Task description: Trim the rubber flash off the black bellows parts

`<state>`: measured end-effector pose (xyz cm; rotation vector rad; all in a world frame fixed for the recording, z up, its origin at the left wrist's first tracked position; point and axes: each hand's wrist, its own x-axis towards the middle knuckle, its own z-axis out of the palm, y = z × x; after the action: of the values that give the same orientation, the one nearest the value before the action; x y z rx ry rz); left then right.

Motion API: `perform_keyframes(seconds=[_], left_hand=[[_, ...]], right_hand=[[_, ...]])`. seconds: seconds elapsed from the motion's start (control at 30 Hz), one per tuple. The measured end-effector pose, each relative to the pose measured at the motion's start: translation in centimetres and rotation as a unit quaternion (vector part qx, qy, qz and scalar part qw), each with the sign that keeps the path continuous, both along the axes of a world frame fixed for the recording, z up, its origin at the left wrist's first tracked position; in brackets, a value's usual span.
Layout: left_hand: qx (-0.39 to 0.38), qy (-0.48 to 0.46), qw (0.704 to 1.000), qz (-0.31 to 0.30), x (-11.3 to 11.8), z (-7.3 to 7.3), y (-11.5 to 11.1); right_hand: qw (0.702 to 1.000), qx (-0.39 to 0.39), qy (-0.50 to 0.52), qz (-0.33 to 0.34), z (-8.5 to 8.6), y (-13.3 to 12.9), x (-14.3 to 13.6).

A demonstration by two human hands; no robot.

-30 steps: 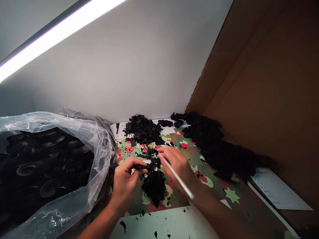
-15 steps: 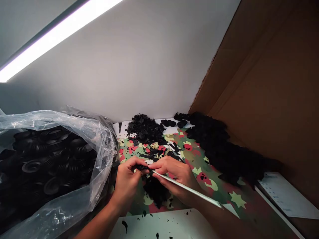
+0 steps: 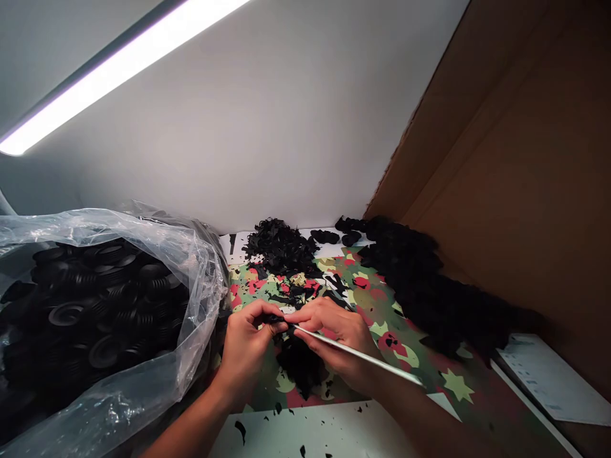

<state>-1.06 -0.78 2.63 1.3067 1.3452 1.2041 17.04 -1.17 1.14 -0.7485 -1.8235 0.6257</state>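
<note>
Over the middle of the camouflage-patterned mat, my left hand (image 3: 247, 343) pinches a small black rubber piece (image 3: 273, 319) between thumb and fingertips. My right hand (image 3: 337, 337) is closed round a long, thin, pale tool (image 3: 367, 358), which slants from the fingertips down to the right past the wrist. The tool's tip meets the black piece, but fingers hide the contact. Right under both hands lies a small heap of black pieces (image 3: 300, 367).
To the left, a clear plastic bag (image 3: 203, 280) holds many ribbed round black rubber parts (image 3: 102, 350). Black scraps (image 3: 281, 248) are heaped by the wall. A long dark pile (image 3: 424, 280) runs along the cardboard (image 3: 515, 191). A white printed card (image 3: 558, 381) lies at right.
The whole view has shifted slightly, putting things a little farther right. Both hands keep nearly the same grip, and the tool's far end has swung a little.
</note>
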Motion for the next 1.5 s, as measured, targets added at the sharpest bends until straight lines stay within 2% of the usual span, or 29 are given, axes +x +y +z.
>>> perform_keyframes(seconds=[0.13, 0.23, 0.33, 0.43, 0.5, 0.6, 0.7, 0.93, 1.13, 1.27, 1.37, 1.43, 1.5], left_hand=[[-0.005, -0.014, 1.000, -0.003, 0.0, -0.2, 0.0], [-0.017, -0.018, 1.000, 0.003, 0.1, -0.2, 0.0], [-0.028, -0.033, 0.999, 0.008, 0.2, 0.0, -0.1], [-0.029, -0.062, 0.998, 0.006, 0.2, 0.1, -0.2], [-0.035, -0.072, 0.997, 0.003, 0.2, 0.2, -0.2], [-0.031, -0.066, 0.997, 0.004, 0.1, 0.2, -0.2], [-0.020, -0.048, 0.999, 0.003, 0.2, 0.2, -0.2], [-0.020, -0.032, 0.999, -0.006, 0.2, 0.2, -0.2], [-0.008, 0.000, 1.000, -0.001, 0.1, 0.2, -0.2], [-0.001, 0.003, 1.000, -0.006, 0.2, -0.3, -0.3], [-0.010, -0.023, 1.000, -0.008, 0.3, -0.5, -0.4], [-0.004, -0.030, 0.999, -0.009, 0.3, -0.4, -0.5], [0.001, -0.028, 1.000, -0.010, 0.2, -0.2, -0.4]], right_hand=[[0.999, -0.042, 0.000, -0.002, 0.1, -0.1, 0.0], [0.999, 0.026, -0.019, -0.020, -0.2, -0.2, -0.5], [0.988, 0.110, -0.059, -0.086, -0.6, 0.0, -1.1], [0.982, 0.094, -0.065, -0.149, -0.5, 0.3, -1.0], [0.989, 0.044, -0.031, -0.136, -0.2, 0.3, -0.7], [0.998, -0.007, 0.015, -0.066, 0.4, 0.1, -0.3], [1.000, 0.000, 0.010, -0.029, 0.6, -0.1, -0.4], [1.000, 0.018, -0.001, -0.015, 0.3, 0.2, -0.2], [0.995, 0.079, -0.039, -0.036, 0.0, -0.2, -0.8], [0.977, 0.125, -0.110, -0.136, -0.7, 0.0, -1.1], [0.973, 0.081, -0.100, -0.190, -0.6, 0.6, -0.5], [0.984, 0.019, -0.051, -0.168, -0.2, 0.8, 0.0], [0.993, -0.041, -0.003, -0.113, 0.2, 0.7, 0.3]])
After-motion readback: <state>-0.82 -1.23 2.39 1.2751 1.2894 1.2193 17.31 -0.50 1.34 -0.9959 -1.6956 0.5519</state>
